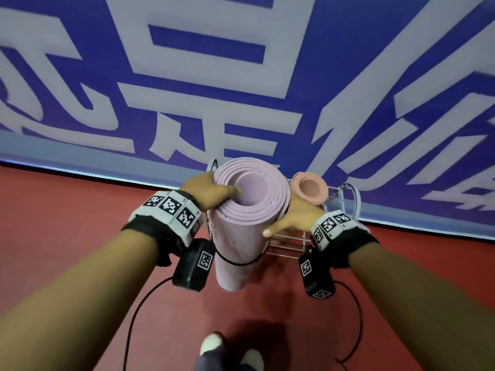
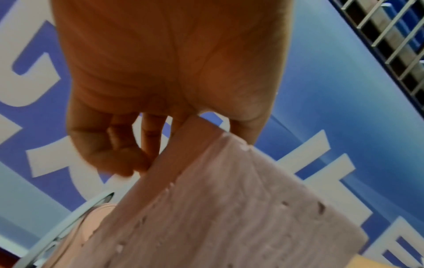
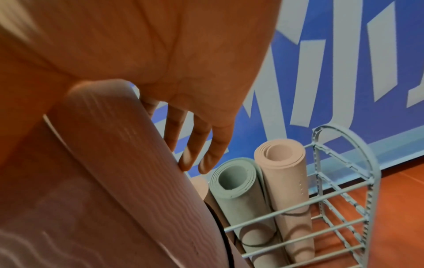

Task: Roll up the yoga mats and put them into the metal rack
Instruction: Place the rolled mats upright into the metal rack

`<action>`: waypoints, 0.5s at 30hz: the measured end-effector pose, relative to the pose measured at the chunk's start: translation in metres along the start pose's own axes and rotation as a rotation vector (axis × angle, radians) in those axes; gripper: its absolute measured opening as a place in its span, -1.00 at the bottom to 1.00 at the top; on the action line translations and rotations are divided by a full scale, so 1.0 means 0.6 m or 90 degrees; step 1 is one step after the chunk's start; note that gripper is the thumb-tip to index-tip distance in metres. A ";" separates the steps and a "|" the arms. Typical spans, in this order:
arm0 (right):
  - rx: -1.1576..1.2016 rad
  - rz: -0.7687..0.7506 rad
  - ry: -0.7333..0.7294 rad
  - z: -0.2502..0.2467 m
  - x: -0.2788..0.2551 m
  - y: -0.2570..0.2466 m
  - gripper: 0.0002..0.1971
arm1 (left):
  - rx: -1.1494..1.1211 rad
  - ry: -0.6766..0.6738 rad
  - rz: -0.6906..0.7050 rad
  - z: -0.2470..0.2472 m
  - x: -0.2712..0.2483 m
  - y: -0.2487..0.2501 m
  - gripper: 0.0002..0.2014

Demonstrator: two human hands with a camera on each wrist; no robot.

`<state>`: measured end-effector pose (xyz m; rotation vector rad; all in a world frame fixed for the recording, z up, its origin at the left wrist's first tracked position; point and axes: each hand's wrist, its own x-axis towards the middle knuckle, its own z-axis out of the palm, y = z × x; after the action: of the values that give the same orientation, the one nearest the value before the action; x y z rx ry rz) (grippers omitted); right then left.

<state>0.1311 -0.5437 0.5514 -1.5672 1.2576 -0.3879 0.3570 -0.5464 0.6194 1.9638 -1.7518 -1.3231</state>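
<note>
I hold a rolled pink yoga mat (image 1: 241,228) upright in front of the metal rack (image 1: 347,200). A black band (image 1: 235,261) circles its lower part. My left hand (image 1: 211,192) grips the top rim, thumb inside the hollow of the roll. The right hand (image 1: 290,216) clasps the roll's right side, thumb across the front. In the right wrist view the pink mat (image 3: 114,181) fills the left, and the rack (image 3: 344,208) holds a green rolled mat (image 3: 236,190) and a peach rolled mat (image 3: 284,172). In the left wrist view my left hand's fingers (image 2: 146,141) curl over the mat's edge (image 2: 229,217).
A blue wall banner (image 1: 294,76) with large white characters stands right behind the rack. The floor (image 1: 67,210) is red. Black cables (image 1: 139,303) hang from both wrist units. My feet (image 1: 214,346) are at the bottom of the head view.
</note>
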 end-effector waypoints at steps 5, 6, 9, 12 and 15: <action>-0.039 0.001 0.000 -0.058 -0.058 -0.004 0.19 | -0.005 -0.008 0.029 0.033 -0.015 0.058 -0.73; -0.030 0.001 0.004 -0.069 -0.068 -0.002 0.16 | -0.018 -0.006 0.026 0.040 -0.017 0.068 -0.75; -0.045 0.008 0.024 -0.102 -0.094 -0.003 0.09 | -0.001 0.036 0.042 0.058 -0.021 0.099 -0.62; -0.033 0.028 0.057 -0.145 -0.118 -0.007 0.09 | 0.018 0.070 0.056 0.065 -0.019 0.143 -0.51; 0.014 0.028 0.076 -0.201 -0.140 -0.011 0.15 | 0.049 0.101 0.067 0.069 -0.011 0.199 -0.72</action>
<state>0.0094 -0.5340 0.6342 -1.5142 1.3714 -0.4712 0.2453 -0.5575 0.6772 1.9285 -1.8259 -1.0513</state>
